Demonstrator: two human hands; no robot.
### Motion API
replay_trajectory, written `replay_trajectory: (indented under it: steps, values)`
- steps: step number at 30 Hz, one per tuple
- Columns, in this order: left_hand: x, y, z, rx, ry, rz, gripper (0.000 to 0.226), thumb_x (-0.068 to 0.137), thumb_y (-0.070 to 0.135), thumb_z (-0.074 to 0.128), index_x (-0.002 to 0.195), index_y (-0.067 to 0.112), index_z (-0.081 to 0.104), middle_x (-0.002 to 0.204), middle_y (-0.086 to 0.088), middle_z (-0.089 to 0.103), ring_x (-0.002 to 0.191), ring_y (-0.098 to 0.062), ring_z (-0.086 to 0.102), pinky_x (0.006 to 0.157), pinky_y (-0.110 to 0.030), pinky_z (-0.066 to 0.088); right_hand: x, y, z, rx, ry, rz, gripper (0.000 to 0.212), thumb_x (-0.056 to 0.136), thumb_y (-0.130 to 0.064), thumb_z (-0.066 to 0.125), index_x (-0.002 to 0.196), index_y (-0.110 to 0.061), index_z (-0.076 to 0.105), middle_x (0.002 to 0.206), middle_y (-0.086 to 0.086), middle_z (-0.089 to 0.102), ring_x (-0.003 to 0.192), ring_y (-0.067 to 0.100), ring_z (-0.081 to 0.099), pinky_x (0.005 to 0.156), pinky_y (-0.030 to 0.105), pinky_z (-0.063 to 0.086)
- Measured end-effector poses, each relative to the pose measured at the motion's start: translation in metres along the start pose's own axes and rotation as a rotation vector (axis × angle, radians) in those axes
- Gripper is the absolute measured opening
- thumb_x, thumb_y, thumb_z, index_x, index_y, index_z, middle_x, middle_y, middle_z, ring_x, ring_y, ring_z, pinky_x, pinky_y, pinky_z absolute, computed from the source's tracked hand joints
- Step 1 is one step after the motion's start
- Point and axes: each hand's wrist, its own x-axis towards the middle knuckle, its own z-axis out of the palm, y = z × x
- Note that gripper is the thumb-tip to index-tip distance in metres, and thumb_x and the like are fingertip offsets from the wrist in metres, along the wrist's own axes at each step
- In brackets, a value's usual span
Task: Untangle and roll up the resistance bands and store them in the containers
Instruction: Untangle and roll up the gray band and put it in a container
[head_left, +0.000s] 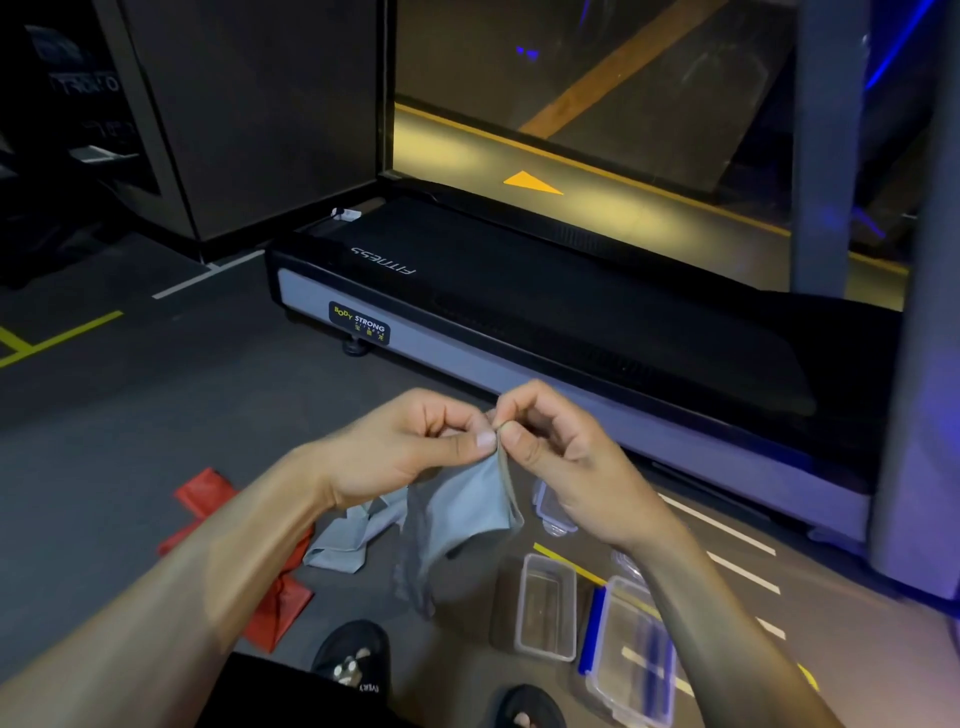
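Grey band (467, 512) pinched at its top edge by both hands, hanging down between the forearms.

Left hand (410, 447) grips the band's upper edge between thumb and curled fingers; right hand (561, 447) pinches the same edge just beside it, fingertips of the two hands nearly touching. Below the hands the band spreads into a loose fold, and its far end lies crumpled on the floor (130, 415) under the left wrist. Red band (270, 587) lies flat on the floor beneath the left forearm. Under the right forearm sit an open clear box (545, 608) and a second box (631, 654) with blue clips; a lid (553, 512) shows just below the right hand. Beyond both hands stands a treadmill (519, 301).
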Motion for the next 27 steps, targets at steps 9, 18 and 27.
replay_trajectory:
  steps: [9, 18, 27]
  values:
    - [-0.002, -0.002, -0.002, 0.155, -0.074, -0.042, 0.031, 0.093, 0.029, 0.066, 0.085, 0.0, 0.064, 0.062, -0.002, 0.032, 0.057, -0.014, 0.024, 0.051, -0.022, 0.02, -0.001, -0.006, -0.017, -0.035, -0.002, -0.047, 0.005, 0.1, -0.016, 0.061, 0.098, -0.013, 0.063, 0.082, -0.01, 0.057, 0.076, 0.007, 0.052, 0.071, 0.023, 0.044]
    - [-0.002, -0.009, -0.002, 0.181, -0.039, -0.112, 0.023, 0.088, 0.029, 0.075, 0.088, 0.006, 0.073, 0.066, -0.001, 0.063, 0.059, -0.013, 0.036, 0.05, -0.02, 0.027, -0.004, -0.004, -0.041, 0.278, 0.186, 0.01, 0.003, 0.092, -0.024, 0.066, 0.09, -0.021, 0.067, 0.08, 0.002, 0.051, 0.07, 0.01, 0.044, 0.064, 0.024, 0.036]
    - [0.002, -0.01, 0.001, 0.169, -0.027, -0.096, 0.014, 0.097, 0.017, 0.067, 0.092, 0.004, 0.072, 0.059, 0.01, 0.061, 0.051, 0.003, 0.039, 0.05, -0.01, 0.031, -0.004, -0.004, -0.041, 0.326, 0.217, 0.017, 0.02, 0.087, -0.038, 0.079, 0.092, -0.021, 0.068, 0.086, 0.008, 0.05, 0.075, 0.014, 0.044, 0.068, 0.031, 0.034]
